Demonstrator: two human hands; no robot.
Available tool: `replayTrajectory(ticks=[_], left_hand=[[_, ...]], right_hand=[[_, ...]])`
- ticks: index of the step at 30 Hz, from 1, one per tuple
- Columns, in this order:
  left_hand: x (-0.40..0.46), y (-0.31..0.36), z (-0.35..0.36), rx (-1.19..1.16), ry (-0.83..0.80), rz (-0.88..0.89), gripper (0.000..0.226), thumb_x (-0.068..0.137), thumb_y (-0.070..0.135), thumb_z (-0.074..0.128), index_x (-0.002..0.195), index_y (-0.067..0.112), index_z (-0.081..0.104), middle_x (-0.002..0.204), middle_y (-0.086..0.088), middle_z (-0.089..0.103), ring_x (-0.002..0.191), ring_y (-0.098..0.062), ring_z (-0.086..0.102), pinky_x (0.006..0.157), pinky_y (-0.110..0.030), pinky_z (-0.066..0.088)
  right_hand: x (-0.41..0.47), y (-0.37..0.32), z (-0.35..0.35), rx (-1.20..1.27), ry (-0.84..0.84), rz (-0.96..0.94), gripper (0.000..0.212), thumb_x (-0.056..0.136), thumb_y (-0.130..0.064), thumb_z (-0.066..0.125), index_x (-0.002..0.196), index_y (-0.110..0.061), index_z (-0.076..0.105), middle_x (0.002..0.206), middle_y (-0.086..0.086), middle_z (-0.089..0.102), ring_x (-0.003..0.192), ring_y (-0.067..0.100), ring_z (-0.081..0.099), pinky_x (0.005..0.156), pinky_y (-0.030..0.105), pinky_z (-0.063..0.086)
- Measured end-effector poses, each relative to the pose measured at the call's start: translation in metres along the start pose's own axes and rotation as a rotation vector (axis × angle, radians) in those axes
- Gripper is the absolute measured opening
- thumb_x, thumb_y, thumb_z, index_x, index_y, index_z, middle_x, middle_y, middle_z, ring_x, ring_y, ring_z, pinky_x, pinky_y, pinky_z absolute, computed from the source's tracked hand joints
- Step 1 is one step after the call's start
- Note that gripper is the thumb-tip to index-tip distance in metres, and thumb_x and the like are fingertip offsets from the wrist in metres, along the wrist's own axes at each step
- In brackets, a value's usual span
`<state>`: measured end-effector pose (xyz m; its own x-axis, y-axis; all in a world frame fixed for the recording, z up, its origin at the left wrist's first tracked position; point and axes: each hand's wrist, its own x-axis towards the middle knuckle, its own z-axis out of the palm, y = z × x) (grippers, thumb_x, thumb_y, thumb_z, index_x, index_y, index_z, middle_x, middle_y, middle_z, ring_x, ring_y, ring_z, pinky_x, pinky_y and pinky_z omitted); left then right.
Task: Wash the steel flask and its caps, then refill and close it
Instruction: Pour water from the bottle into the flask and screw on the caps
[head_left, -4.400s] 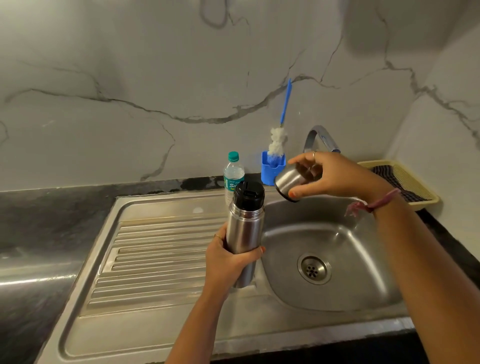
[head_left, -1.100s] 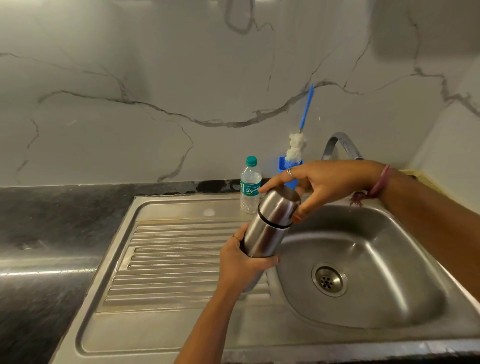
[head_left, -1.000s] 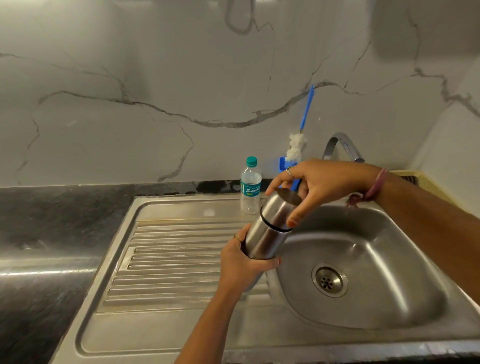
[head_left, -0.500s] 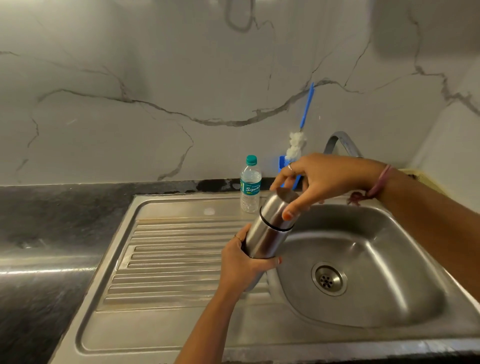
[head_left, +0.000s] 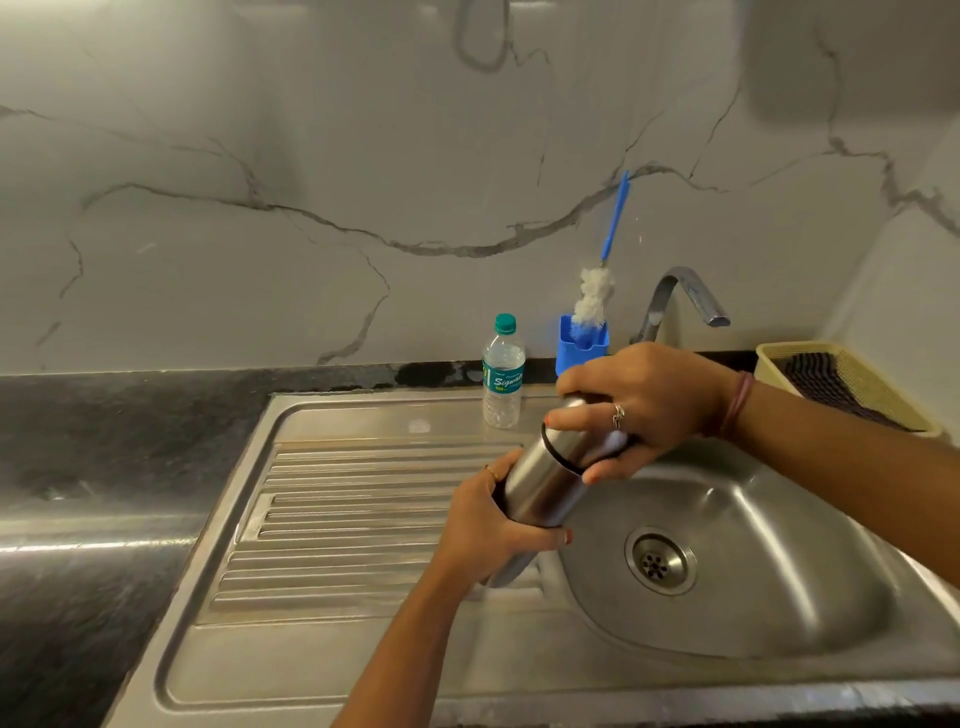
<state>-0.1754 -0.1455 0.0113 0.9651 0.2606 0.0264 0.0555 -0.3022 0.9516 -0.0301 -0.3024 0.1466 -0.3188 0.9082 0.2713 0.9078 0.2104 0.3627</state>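
So the steel flask (head_left: 540, 491) is up in the air, tilted with its top leaning toward the back right, right over the line where the ribbed drainboard (head_left: 363, 519) meets the basin of the sink (head_left: 779, 587). The left hand (head_left: 493, 530) is wrapped round the lower half of the body, thumb across the front, fingers curled behind. The right hand (head_left: 639, 410) comes in from the right edge and grips the steel outer cap (head_left: 582, 441) sitting on the flask's top, fingers curled over it and thumb underneath. There's a dark seam line showing between cap and body. Can't tell if the cap is fully seated or not.

Along the back edge of the sink there's a small plastic water bottle (head_left: 502, 371) with a green lid standing upright, and just to its right a blue holder (head_left: 582, 345) with a bottle brush (head_left: 597, 291) stuck in it, blue handle leaning against the marble wall. The tap (head_left: 680, 301) curves over the basin behind the right hand. In the back right corner of the dark worktop (head_left: 104, 441) sits a yellow basket (head_left: 852, 384) with a dark cloth inside
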Motion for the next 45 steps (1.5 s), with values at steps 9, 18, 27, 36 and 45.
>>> replayTrajectory(ticks=[9, 18, 27, 36, 45], left_hand=[[-0.001, 0.006, 0.008, -0.024, 0.180, -0.027, 0.068, 0.052, 0.014, 0.096, 0.106, 0.036, 0.060, 0.091, 0.015, 0.068, 0.080, 0.005, 0.063, 0.065, -0.010, 0.049], [-0.004, 0.004, 0.009, -0.033, 0.233, -0.043, 0.069, 0.053, 0.014, 0.095, 0.104, 0.039, 0.057, 0.089, 0.019, 0.066, 0.080, 0.009, 0.061, 0.066, -0.008, 0.049], [-0.004, 0.001, -0.002, -0.026, -0.011, -0.040, 0.058, 0.054, 0.010, 0.096, 0.104, 0.023, 0.068, 0.092, 0.001, 0.073, 0.085, -0.016, 0.067, 0.077, -0.032, 0.056], [-0.004, -0.007, 0.003, 0.002, 0.082, -0.051, 0.068, 0.051, 0.020, 0.097, 0.112, 0.026, 0.067, 0.093, 0.008, 0.073, 0.083, -0.006, 0.067, 0.075, -0.025, 0.057], [-0.004, -0.006, 0.010, -0.042, 0.212, -0.088, 0.057, 0.052, 0.012, 0.095, 0.099, 0.025, 0.065, 0.082, 0.009, 0.070, 0.070, 0.003, 0.063, 0.062, -0.013, 0.048]], right_hand=[[0.023, -0.023, 0.011, -0.113, -0.055, 0.584, 0.053, 0.090, -0.054, 0.032, 0.093, -0.016, 0.069, 0.068, -0.001, 0.061, 0.044, 0.011, 0.037, 0.039, 0.013, 0.016], [0.043, -0.032, 0.006, -0.039, -0.192, 0.898, 0.050, 0.094, -0.056, 0.031, 0.107, -0.015, 0.056, 0.074, -0.004, 0.050, 0.064, 0.014, 0.049, 0.054, 0.025, 0.034], [0.023, -0.005, 0.000, 0.361, -0.206, 0.235, 0.054, 0.087, -0.058, 0.049, 0.128, -0.022, 0.057, 0.111, 0.000, 0.064, 0.086, 0.015, 0.065, 0.071, 0.026, 0.054], [0.029, -0.023, 0.007, 0.306, -0.114, 0.401, 0.031, 0.086, -0.037, 0.044, 0.092, -0.017, 0.068, 0.081, -0.002, 0.066, 0.064, 0.012, 0.059, 0.060, 0.013, 0.041], [0.045, -0.024, 0.008, 0.276, -0.136, 0.578, 0.038, 0.082, -0.045, 0.035, 0.086, -0.023, 0.066, 0.077, -0.008, 0.062, 0.063, 0.008, 0.049, 0.055, 0.010, 0.032]])
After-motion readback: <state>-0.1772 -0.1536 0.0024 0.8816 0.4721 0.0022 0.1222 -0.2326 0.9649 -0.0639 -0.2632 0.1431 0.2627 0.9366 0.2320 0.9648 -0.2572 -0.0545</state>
